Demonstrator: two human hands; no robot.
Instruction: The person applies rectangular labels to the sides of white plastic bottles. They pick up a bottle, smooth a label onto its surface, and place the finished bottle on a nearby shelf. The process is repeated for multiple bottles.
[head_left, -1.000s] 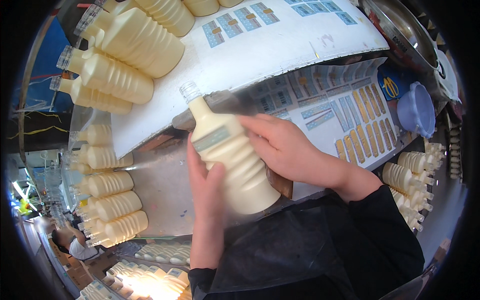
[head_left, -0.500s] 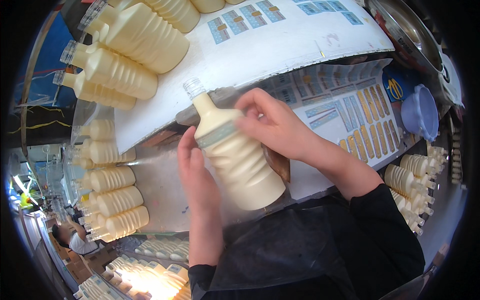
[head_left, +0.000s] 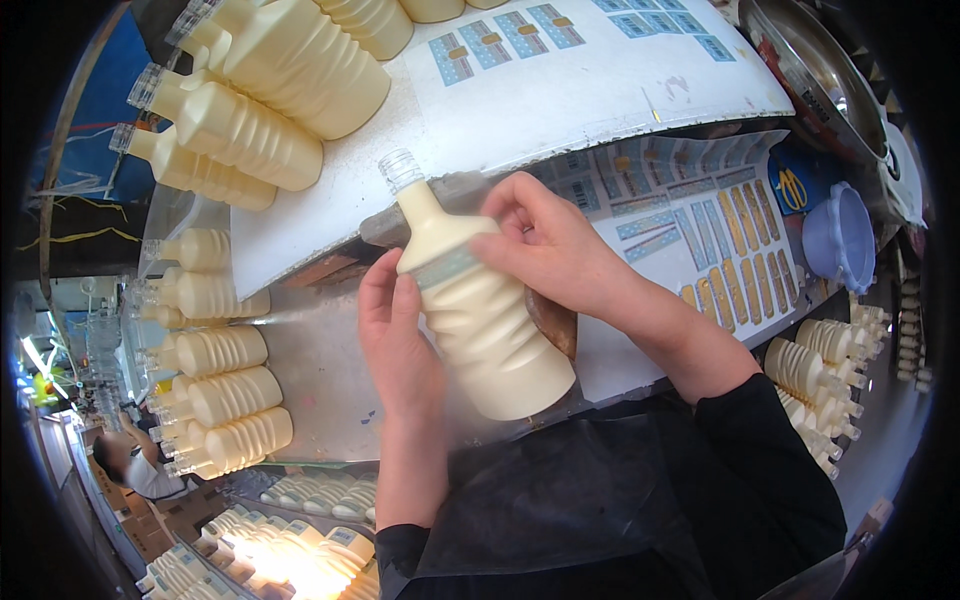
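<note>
Cream bottle (head_left: 500, 345) sits between left hand (head_left: 400, 345) and right hand (head_left: 565, 260), neck pointing away; greenish strip (head_left: 446, 267) across its shoulder. Fingers at strip's ends, can't tell if pinched. I'd square strip to the shoulder, press middle first, smooth outward.

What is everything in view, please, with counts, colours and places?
Centre bottle: one, cream, between the hands
Band: one, blue-grey, across its shoulder
Table: one, white, top
Upper bottles: several, cream, table's left
Left bottles: several, cream, left
Lower bottles: many, cream, lower left
Right bottles: many, cream, right
Large labels: four, blue-grey, on table
Label sheet: one, white/blue/gold, right
Metal basin: one, silvery, upper right
Plastic basin: one, lavender, right
Co-worker: one, white top, lower left
Left hand: one, bare, bottle's left
Right hand: one, bare, bottle's right
</note>
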